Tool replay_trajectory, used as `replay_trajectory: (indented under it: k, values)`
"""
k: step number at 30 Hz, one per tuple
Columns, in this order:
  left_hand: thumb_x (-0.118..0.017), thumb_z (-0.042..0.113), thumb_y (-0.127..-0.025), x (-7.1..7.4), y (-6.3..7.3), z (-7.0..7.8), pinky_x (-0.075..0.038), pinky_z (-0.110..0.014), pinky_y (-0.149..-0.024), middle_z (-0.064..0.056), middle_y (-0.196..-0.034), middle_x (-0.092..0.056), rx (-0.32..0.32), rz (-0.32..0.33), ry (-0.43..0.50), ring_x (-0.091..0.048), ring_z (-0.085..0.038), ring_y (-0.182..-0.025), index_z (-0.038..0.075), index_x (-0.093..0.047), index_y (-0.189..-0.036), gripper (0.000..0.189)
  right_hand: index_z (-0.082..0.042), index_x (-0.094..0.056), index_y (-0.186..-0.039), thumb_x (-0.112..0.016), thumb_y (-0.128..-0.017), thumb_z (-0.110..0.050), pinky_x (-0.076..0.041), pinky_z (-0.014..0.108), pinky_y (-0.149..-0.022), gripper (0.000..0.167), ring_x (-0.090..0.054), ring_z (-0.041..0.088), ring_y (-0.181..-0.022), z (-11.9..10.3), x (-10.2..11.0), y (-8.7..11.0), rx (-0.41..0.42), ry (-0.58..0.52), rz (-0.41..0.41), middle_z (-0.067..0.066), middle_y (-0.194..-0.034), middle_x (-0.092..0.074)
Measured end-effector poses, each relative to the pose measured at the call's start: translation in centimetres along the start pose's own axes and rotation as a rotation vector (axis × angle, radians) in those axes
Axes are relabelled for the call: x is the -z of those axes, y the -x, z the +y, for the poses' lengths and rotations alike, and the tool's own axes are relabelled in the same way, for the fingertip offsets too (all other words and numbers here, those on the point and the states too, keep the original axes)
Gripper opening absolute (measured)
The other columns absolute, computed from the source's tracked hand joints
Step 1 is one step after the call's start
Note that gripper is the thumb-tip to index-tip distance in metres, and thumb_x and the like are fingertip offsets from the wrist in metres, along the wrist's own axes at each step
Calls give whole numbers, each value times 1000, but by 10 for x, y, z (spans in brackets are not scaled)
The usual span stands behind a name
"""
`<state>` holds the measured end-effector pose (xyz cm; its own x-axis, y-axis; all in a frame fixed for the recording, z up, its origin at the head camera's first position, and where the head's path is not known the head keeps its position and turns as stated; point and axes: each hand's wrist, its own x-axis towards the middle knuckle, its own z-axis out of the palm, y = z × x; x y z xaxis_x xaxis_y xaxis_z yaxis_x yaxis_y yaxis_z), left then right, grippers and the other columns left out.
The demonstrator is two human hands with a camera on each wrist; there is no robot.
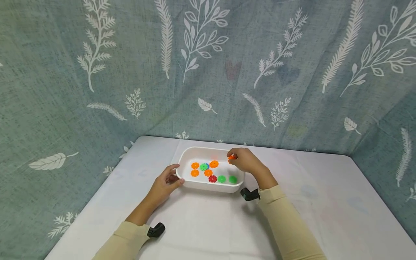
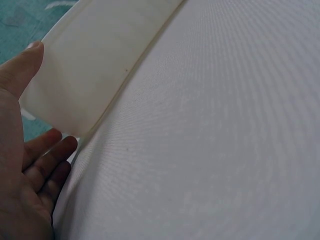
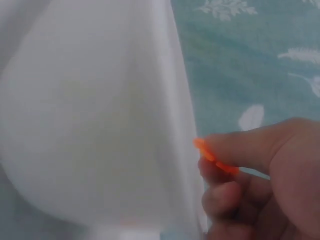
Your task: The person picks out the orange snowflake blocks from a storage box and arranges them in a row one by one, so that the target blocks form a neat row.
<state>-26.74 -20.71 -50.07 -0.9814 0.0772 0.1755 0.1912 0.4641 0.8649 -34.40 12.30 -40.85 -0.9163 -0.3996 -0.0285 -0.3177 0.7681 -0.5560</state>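
Observation:
A white plastic tub [image 1: 204,186] stands on the table, holding several notched building discs. Among them are an orange disc [image 1: 195,173], a red disc [image 1: 212,178], a green disc [image 1: 221,179] and a blue one partly under a green disc. My left hand [image 1: 165,186] grips the tub's near left corner; in the left wrist view its thumb [image 2: 31,62] lies against the outer wall. Over the tub's right end, my right hand [image 1: 243,159] pinches an orange disc [image 3: 215,157] between thumb and forefinger. The right wrist view shows this disc edge-on.
White cloth covers the table [image 1: 201,224]. Behind it hangs a grey-green curtain [image 1: 146,72] with white leaf prints. A black wrist camera [image 1: 156,230] sits by the left cuff and another black camera [image 1: 250,194] by the right.

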Motion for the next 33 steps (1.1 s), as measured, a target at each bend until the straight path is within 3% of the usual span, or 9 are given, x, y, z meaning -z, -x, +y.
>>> replay_trajectory:
  k: [8, 21, 33]
  values:
    - [-75, 41, -85, 1, -3, -1, -45, -48, -91, -9, -130, -60, -6, -1, -9, -59, -23, -101, 22, -43, -144, 70, -10, -64, -124, -65, -95, -21, -51, 37, -72, 31, -60, 20, -87, 15, 9, 7, -39, -74, 22, 6, -101, -64]
    - [-75, 38, -86, 3, 0, 0, -45, -49, -92, -9, -131, -60, 0, -2, -18, -59, -23, -102, 23, -43, -144, 68, -14, -65, -123, -70, -92, -25, -52, 35, -68, 33, -61, 24, -91, 39, 11, 21, -60, -181, 139, 6, -104, -65]
    - [-75, 49, -82, 1, 0, 1, -45, -47, -92, -6, -131, -60, 8, -2, -3, -59, -22, -103, 26, -44, -143, 72, -12, -65, -122, -70, -92, -24, -51, 35, -68, 33, -58, 26, -93, 67, 14, 36, -124, -197, 194, 10, -107, -63]
